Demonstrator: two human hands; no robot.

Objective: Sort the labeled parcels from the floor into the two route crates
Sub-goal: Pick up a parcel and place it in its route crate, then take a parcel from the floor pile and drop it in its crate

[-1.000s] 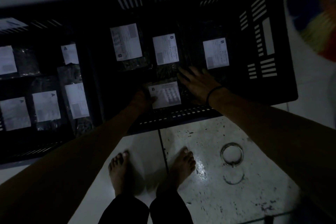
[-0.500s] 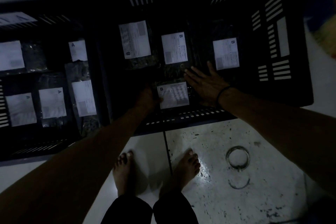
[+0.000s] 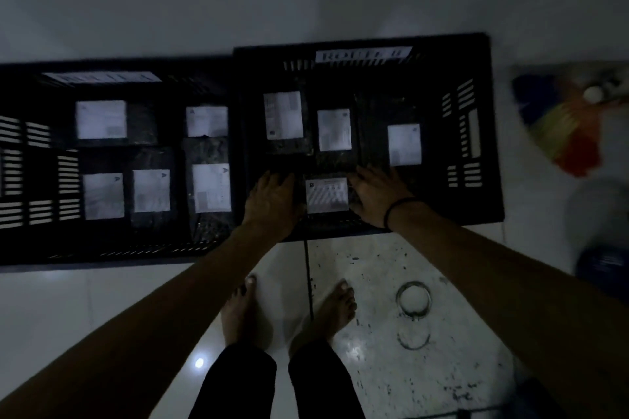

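Observation:
The black Route B crate [image 3: 490, 146] stands on the floor with several dark parcels inside, each with a white label. The nearest parcel [image 3: 326, 196] shows a B on its label and lies flat by the crate's front wall. My left hand [image 3: 272, 201] lies flat just left of that label, fingers straight and pointing away. My right hand [image 3: 377, 194], a black band on its wrist, lies flat to the label's right with its fingers spread. Left of it, the Route A crate [image 3: 34, 248] holds several A-labelled parcels [image 3: 151, 190].
The scene is dim. My bare feet [image 3: 337, 306] stand on a stained white floor with ring marks [image 3: 413, 299]. A multicoloured fan-like item [image 3: 565, 126] and a dark blue object [image 3: 602, 269] lie to the right. A pale wall runs behind both crates.
The view has pulled back, so both crates and the wall now show. My left hand has gone from the B parcel's left edge to lying flat beside it. The right hand stays spread.

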